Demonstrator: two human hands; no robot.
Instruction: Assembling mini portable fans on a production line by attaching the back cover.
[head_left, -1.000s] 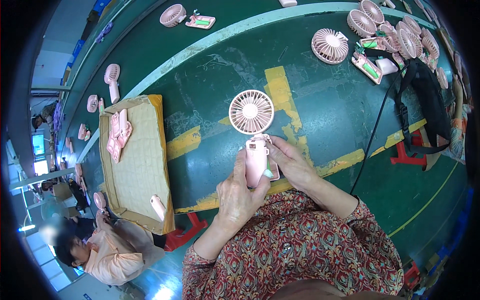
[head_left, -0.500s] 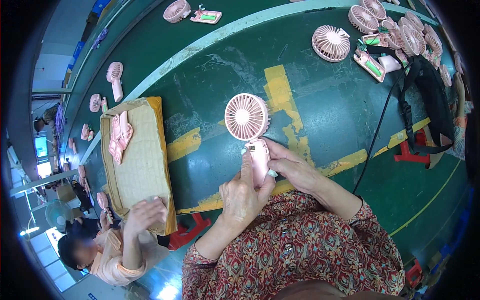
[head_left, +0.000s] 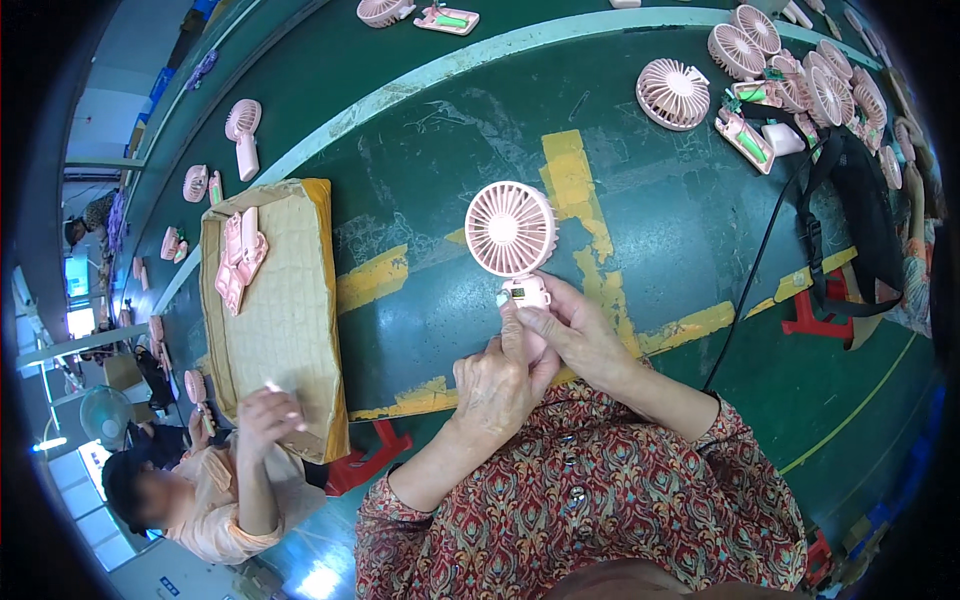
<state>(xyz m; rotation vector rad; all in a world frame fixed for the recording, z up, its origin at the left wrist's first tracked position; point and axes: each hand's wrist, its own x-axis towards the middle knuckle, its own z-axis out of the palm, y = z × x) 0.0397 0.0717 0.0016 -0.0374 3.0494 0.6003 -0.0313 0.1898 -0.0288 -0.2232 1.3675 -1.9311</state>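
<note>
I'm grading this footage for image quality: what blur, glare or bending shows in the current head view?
Head view: the white strip bows into an arc and the corners go black; a bright glare patch whitens the floor at lower left; the co-worker's hand is blurred, probably by motion; the held fan looks fairly crisp.

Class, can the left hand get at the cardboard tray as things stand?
Likely not: the left hand is busy with the pink fan, though the cardboard tray lies open on that side.
</note>
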